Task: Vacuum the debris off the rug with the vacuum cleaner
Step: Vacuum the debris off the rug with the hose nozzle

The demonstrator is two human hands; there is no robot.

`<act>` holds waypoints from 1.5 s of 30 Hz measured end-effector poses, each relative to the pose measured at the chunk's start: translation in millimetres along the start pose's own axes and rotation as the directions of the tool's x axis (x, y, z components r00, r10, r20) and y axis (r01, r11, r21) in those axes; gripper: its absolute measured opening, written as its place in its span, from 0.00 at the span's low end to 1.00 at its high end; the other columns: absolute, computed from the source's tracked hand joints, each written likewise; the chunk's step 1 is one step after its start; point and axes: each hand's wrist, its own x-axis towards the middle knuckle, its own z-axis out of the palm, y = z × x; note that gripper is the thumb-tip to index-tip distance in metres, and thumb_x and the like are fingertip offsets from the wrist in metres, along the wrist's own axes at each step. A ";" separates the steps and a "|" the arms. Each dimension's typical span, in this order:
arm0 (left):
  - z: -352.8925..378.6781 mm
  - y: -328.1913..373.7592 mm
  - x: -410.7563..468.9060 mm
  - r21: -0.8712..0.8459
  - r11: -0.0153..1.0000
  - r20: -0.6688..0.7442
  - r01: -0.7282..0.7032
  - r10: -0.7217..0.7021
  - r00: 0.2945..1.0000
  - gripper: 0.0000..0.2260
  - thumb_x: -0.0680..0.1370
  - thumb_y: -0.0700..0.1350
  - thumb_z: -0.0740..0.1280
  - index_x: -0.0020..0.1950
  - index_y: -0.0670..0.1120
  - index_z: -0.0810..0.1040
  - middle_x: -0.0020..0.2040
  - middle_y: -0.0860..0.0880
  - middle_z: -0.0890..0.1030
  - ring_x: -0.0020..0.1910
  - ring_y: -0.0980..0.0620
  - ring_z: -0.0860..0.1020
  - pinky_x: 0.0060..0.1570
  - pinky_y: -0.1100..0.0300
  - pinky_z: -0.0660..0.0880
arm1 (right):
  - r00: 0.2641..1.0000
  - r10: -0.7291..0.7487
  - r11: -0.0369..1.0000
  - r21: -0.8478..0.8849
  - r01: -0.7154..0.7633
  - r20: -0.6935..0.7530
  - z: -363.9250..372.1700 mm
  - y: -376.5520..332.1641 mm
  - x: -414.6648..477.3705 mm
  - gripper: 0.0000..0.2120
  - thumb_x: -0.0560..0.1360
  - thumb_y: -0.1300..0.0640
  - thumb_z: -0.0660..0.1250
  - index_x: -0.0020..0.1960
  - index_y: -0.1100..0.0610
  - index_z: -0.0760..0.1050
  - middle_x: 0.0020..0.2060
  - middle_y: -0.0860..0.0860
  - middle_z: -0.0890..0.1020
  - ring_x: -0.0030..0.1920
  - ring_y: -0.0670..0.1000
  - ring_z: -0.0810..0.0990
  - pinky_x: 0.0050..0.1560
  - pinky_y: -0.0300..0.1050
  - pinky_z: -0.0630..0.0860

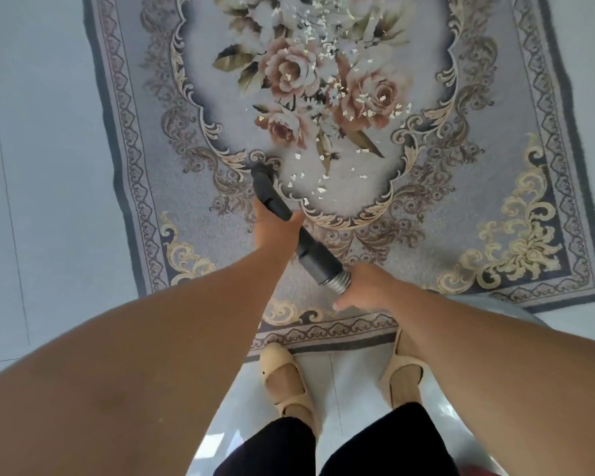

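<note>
Nozzle (272, 194) | black tube, tip down on rug (495, 166) at near edge of floral centre, just beside nearest debris (320, 190) | left hand (275, 228) curled round tube mid-length | right hand (361, 290) wrapped round ribbed hose (339, 281) | judged light, rigid: steer by tube, since hose flexes | flakes probably scatter easily

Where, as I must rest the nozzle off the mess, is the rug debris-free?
Free on the rug: the left border beside the tiled floor, and the gold-scroll corner at right. Crowded: debris covers the central roses, trailing toward the nozzle.
</note>
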 end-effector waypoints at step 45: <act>108.3 20.0 -76.3 -0.019 0.994 0.113 0.109 -0.106 0.988 0.37 0.77 0.48 0.68 0.78 0.52 0.49 0.57 0.45 0.78 0.42 0.48 0.77 0.35 0.57 0.76 | 0.986 0.147 0.982 -0.129 -0.136 0.082 -47.6 111.0 -56.1 0.10 0.68 0.54 0.73 0.47 0.54 0.76 0.40 0.51 0.79 0.48 0.54 0.82 0.47 0.43 0.75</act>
